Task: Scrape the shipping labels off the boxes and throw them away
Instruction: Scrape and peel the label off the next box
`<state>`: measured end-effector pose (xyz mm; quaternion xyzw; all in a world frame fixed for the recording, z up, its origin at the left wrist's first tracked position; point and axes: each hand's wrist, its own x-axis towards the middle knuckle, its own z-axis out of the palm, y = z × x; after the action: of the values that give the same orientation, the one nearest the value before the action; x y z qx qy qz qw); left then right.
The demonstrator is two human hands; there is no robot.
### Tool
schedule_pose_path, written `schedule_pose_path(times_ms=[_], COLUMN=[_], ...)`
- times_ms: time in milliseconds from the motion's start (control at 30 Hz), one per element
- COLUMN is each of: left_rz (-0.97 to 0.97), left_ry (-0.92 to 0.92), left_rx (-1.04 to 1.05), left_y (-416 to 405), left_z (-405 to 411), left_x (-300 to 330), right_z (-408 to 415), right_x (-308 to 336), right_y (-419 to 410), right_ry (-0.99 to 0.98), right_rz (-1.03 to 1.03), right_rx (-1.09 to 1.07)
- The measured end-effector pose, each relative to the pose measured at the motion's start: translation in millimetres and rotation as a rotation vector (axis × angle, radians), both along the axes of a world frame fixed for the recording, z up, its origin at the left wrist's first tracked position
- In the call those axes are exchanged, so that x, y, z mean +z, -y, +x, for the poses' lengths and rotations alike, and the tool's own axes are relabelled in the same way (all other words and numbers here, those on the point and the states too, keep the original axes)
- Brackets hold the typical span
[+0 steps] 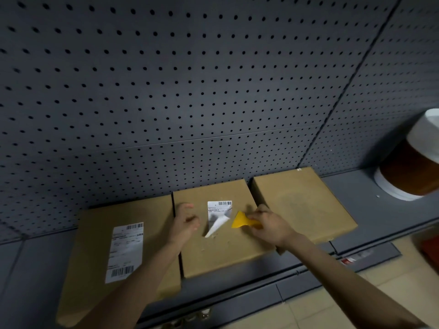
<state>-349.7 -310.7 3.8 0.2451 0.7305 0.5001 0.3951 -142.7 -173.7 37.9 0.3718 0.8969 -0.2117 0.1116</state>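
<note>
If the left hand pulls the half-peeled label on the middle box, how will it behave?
The label is probably thin and floppy: its freed lower part curls up. It may tear, since scraps lie on the middle box. Its top probably still sticks flat.

A grey pegboard wall (pixel 190 79) fills the upper frame; a white-and-brown round container (pixel 413 162) sits at right on the grey shelf (pixel 351 193).

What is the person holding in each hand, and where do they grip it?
The right hand holds a yellow scraper by its handle end, blade toward the half-peeled label. The left hand holds nothing, resting on the middle box.
</note>
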Motion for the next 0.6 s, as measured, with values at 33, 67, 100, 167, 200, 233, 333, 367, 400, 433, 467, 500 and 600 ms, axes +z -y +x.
schedule_pose_path(times_ms=[33,67,100,167,200,233,333,367,400,433,467,500,600], left_rz=[-0.025,-0.058,-0.090,-0.152,-0.194,-0.231,-0.296,-0.314,-0.325,-0.315,-0.293,-0.261,-0.187], left_ry=[-0.111,-0.233,-0.341,-0.527,-0.610,-0.680,-0.717,-0.715,-0.718,-0.707,-0.649,-0.564,-0.321], left_rx=[-0.032,-0.065,-0.094,-0.160,-0.203,-0.238,-0.264,-0.267,-0.285,-0.310,-0.330,-0.328,-0.127], left_y=[-2.9,-6.4,-10.7,-22.2,-29.6,-36.4,-45.9,-44.9,-43.7,-43.0,-41.5,-39.1,-30.4], left_z=[2.4,5.6,9.7,15.6,17.6,19.3,28.3,31.2,33.4,33.9,31.1,27.6,14.6], left_x=[1.6,3.0,5.4,9.0,10.8,13.0,20.4,21.7,21.9,21.4,18.5,15.8,11.0], right_z=[1.6,3.6,5.5,9.1,10.8,12.8,21.6,24.7,27.5,29.4,30.9,31.6,29.4], right_x=[0.9,1.5,1.5,1.7,3.2,4.2,4.7,4.6,4.4,4.5,4.1,3.0,2.4], right_y=[-0.7,-1.2,-2.2,-5.3,-7.9,-11.9,-25.8,-30.5,-36.3,-42.4,-49.1,-55.8,-67.2], right_ry=[-0.006,-0.011,-0.017,-0.018,-0.003,0.016,0.045,0.030,0.013,-0.003,-0.018,-0.033,-0.097], right_rz=[-0.014,-0.022,-0.027,-0.015,0.003,0.033,0.122,0.129,0.120,0.097,0.064,0.034,-0.018], right_rx=[0.009,0.017,0.025,0.040,0.043,0.045,0.079,0.095,0.113,0.131,0.150,0.171,0.233])
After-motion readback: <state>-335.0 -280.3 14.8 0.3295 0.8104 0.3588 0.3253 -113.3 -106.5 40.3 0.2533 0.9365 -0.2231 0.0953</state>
